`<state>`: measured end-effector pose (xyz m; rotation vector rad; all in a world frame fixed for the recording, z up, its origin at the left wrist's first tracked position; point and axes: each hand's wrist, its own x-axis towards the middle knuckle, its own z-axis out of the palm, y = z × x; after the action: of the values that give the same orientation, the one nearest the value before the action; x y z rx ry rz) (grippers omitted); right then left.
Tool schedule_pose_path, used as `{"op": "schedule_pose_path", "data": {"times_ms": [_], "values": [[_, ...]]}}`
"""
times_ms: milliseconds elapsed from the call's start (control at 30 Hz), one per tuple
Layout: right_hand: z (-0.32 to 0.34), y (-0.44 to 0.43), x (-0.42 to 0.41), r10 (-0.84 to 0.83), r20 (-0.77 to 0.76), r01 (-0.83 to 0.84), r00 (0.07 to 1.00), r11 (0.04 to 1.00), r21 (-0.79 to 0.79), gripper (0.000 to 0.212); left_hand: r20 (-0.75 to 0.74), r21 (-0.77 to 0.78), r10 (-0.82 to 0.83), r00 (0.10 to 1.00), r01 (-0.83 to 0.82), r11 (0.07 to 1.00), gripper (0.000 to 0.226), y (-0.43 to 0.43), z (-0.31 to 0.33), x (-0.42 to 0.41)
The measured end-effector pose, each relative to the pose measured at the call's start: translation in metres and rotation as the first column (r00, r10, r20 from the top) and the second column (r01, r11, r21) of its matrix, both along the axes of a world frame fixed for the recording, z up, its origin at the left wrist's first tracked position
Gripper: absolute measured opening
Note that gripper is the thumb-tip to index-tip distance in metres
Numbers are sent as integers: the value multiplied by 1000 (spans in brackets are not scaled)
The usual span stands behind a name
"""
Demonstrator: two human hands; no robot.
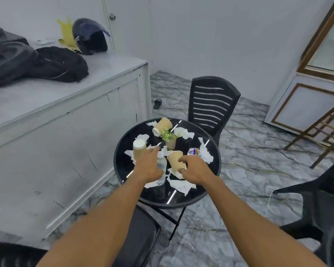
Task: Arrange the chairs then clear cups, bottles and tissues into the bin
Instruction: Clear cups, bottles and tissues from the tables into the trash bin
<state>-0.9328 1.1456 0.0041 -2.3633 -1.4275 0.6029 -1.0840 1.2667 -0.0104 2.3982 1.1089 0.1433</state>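
While you looked down through the head camera: both your bare forearms reached out over the round black counter (pixel 121 166).
Left hand (pixel 148 167): fingers stretched forward and loosely spread, their tips just beside the upside-down paper cup (pixel 139 152); the palm lay over the clear bottle (pixel 161 165), and I cannot tell whether it touched.
Right hand (pixel 194 170): thumb and curled fingers pinched the tipped cup (pixel 175 160) near the counter's middle.
Far cup (pixel 162 125): on its side at the far edge, just beside the small potted plant (pixel 170 136).
Second bottle (pixel 194 151): lying flat, coloured label showing, right of the plant.
Tissues (pixel 181 185): crumpled white pieces scattered across the counter.
Chairs: one black slatted chair (pixel 210 105) stood behind the counter; another black chair (pixel 326 199) stood off to your right.
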Motion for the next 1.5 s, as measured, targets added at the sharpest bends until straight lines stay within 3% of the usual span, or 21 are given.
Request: {"op": "schedule_pose_path", "data": {"times_ms": [133,433,600,733,933,1200,1367,1500], "values": [[-16,21,20,30,-35,-32,999,998,-52,44,-65,-28,-10,998,8,1000,87,16,-16,26],[-30,61,60,187,-93,-192,978,980,-52,39,-73,-59,125,989,-130,990,48,20,-28,50],[-14,82,43,339,-60,-341,939,940,-25,33,25,-58,294,955,-292,955,49,15,-2,26],[12,107,-7,488,-37,-487,872,873,36,30,130,-55,484,865,-482,875,48,12,42,-28],[60,126,-140,718,15,-715,696,691,106,39,182,134,704,686,-727,673,52,-23,110,-162],[120,61,-403,923,129,-916,362,327,233,36,354,272,880,318,-935,228,44,-152,177,-389],[99,-24,-554,978,153,-982,143,121,146,34,286,288,956,71,-958,-15,36,-265,158,-513],[48,-99,-632,995,71,-998,-66,-66,-1,10,126,208,986,-106,-969,-131,36,-354,101,-575]]}}
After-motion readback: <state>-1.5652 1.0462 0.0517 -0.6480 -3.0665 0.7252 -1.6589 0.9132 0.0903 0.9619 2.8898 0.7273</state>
